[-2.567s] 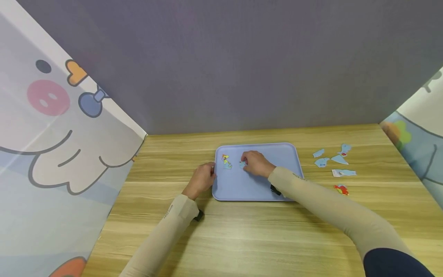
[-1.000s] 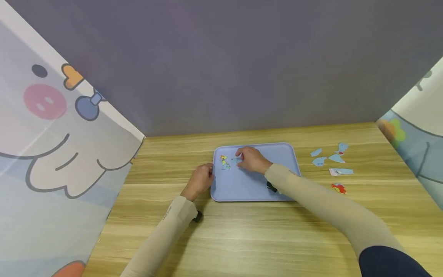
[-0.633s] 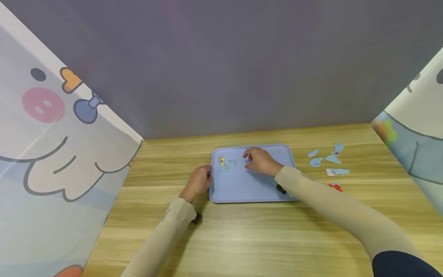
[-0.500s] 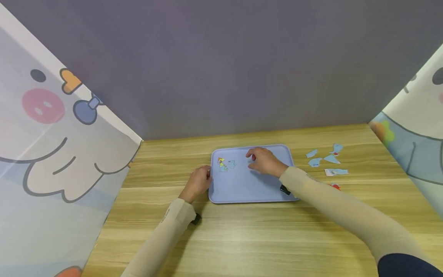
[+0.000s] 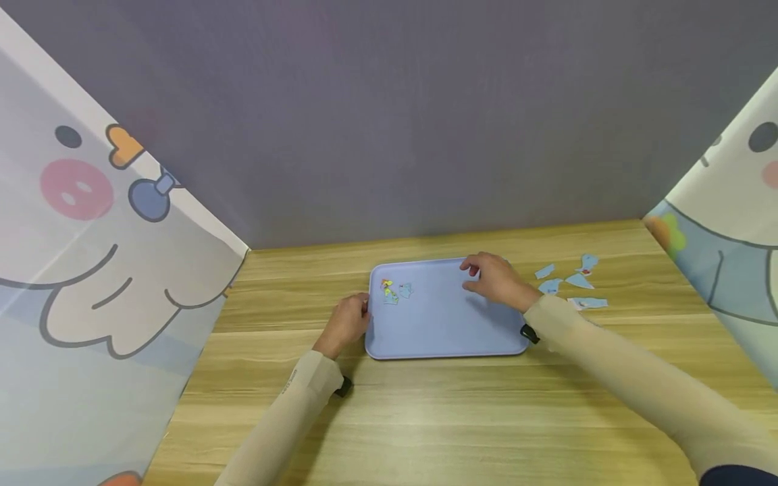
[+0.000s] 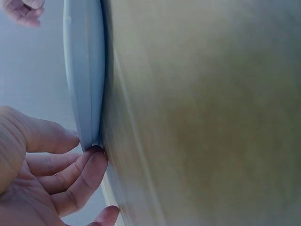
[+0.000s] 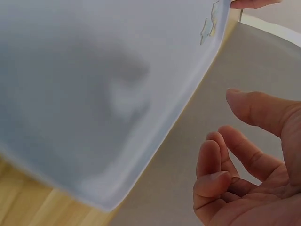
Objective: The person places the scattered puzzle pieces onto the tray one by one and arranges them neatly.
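Note:
A pale blue tray lies on the wooden table. My left hand grips its left rim, thumb above and fingers curled underneath, as the left wrist view shows. In the tray's upper left lie flat, irregular puzzle pieces: a yellow-and-red one, a blue-green one below it, and a light blue one just to their right. My right hand hovers over the tray's right side, thumb and fingers apart. Nothing is between them in the right wrist view.
Several light blue puzzle pieces are scattered on the table right of the tray. One with a white end lies nearest my right sleeve. A grey wall rises behind the table, with cartoon panels on both sides.
My right hand slid the light blue puzzle piece left beside the others, let it go and moved right. The red piece on the table is now hidden by my sleeve. My left hand stayed at the rim.

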### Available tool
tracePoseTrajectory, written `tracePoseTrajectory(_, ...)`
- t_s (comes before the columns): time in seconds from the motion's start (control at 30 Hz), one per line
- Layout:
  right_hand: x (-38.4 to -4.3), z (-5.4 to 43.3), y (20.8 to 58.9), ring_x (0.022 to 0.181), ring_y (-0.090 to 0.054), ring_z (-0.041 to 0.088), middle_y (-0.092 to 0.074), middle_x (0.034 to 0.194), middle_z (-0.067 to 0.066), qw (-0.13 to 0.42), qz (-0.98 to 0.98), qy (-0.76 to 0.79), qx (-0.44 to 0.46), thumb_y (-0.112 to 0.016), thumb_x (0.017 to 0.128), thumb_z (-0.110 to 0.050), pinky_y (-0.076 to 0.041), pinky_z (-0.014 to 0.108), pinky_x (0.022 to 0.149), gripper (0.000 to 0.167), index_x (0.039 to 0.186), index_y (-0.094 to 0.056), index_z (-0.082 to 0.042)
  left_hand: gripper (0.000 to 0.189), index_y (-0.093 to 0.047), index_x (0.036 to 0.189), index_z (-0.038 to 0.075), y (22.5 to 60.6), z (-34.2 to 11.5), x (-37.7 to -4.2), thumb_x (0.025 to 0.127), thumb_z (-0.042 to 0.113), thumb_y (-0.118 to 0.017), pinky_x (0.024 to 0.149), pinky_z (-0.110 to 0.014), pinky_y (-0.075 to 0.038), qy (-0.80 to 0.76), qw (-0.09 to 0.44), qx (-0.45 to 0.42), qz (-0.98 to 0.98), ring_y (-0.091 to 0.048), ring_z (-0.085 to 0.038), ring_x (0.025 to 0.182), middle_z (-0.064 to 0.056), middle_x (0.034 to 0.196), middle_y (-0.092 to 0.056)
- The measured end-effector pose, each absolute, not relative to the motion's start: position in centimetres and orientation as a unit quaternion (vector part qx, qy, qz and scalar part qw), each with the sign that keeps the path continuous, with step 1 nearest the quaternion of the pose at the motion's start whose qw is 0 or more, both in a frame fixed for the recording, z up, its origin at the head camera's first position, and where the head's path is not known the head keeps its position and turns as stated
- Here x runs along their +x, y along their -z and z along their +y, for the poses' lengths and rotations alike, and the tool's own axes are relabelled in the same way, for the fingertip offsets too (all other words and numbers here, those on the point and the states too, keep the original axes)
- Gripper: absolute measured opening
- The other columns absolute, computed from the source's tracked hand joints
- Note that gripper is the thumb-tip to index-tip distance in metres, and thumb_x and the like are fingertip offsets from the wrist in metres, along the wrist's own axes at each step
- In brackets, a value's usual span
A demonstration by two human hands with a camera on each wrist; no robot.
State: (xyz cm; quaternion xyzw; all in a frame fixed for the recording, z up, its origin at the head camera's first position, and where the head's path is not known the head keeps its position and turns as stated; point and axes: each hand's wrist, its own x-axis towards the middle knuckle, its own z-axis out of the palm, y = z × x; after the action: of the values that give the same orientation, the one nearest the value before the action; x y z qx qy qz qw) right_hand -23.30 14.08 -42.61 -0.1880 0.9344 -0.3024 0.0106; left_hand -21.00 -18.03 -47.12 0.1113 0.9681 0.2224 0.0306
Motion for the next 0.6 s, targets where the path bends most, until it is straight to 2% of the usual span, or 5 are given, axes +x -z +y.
tracePoseTrajectory(0.2,-22.9,16.2,42.7,0.081,-0.055,0.025,-0.061,0.096,0.015,0.023,0.939,0.297,-0.174,-0.074,0.081,-0.012,-0.044,0.041,0.071,0.031,0.109,-0.065,-0.001,0.029,-0.061,0.115,-0.003,47.1,-18.1,-20.9,0.087,0.002,-0.063,0.054,-0.027,-0.045,-0.231,0.034,0.107,0.966,-0.053,-0.015,0.064,-0.005,0.080,-0.061)
tracePoseTrajectory(0.33,-23.0,17.4,42.4,0.081,-0.056,0.026,-0.061,0.096,0.015,0.020,0.941,0.295,-0.167,-0.073,0.081,-0.011,-0.044,0.042,0.071,0.030,0.108,-0.065,-0.001,0.036,-0.057,0.122,-0.005,47.1,-18.2,-20.9,0.088,0.002,-0.063,0.056,-0.027,-0.046,-0.239,0.042,0.102,0.965,-0.055,-0.016,0.067,-0.008,0.086,-0.062)
tracePoseTrajectory(0.6,-22.4,20.2,42.3,0.079,-0.057,0.025,-0.061,0.093,0.015,0.024,0.940,0.299,-0.161,-0.072,0.082,-0.010,-0.046,0.042,0.070,0.029,0.107,-0.064,0.002,0.037,-0.056,0.124,-0.006,47.2,-18.0,-21.1,0.088,0.003,-0.063,0.059,-0.027,-0.048,-0.234,0.045,0.103,0.966,-0.056,-0.016,0.070,-0.009,0.088,-0.064)
